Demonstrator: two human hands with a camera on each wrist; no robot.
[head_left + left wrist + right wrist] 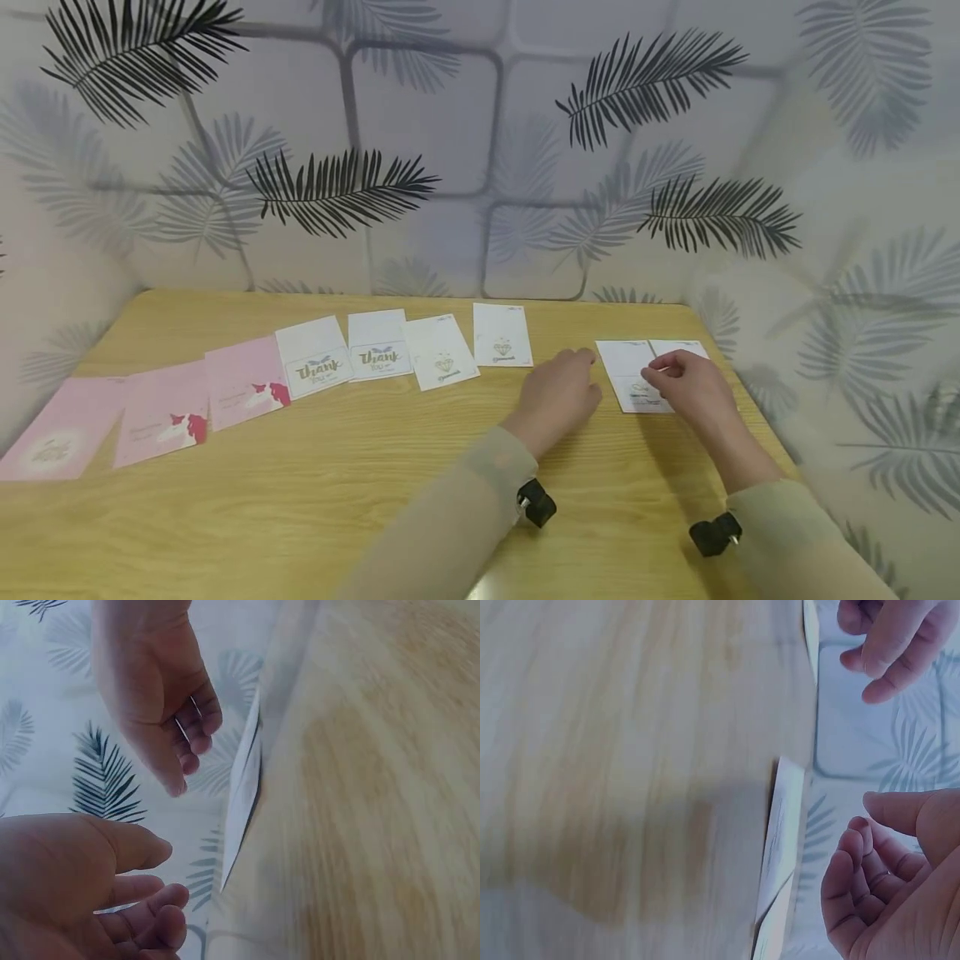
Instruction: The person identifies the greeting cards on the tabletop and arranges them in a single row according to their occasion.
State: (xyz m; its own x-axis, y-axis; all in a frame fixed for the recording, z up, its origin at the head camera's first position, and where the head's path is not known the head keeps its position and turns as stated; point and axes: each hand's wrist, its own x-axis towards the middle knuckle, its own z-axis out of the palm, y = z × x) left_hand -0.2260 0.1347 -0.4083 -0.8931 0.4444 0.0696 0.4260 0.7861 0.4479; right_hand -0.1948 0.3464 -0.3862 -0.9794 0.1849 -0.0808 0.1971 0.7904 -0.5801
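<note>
Empty, my right hand hovers over two white cards at the table's right end, its fingers loosely bent. The nearer white card has small gold print near its lower edge. Behind it, partly hidden by the hand, lies the other white card. Just left of this pair is my left hand, also holding nothing, fingers relaxed and pointing toward the cards. In the left wrist view the two cards appear edge-on beyond both hands. The right wrist view shows thumb and fingertips of the right hand apart.
A row of cards runs leftward: white diamond cards, white "Thank You" cards, pink unicorn cards and a pink card with a pale round patch. They lie on a wooden table against a leaf-patterned wall.
</note>
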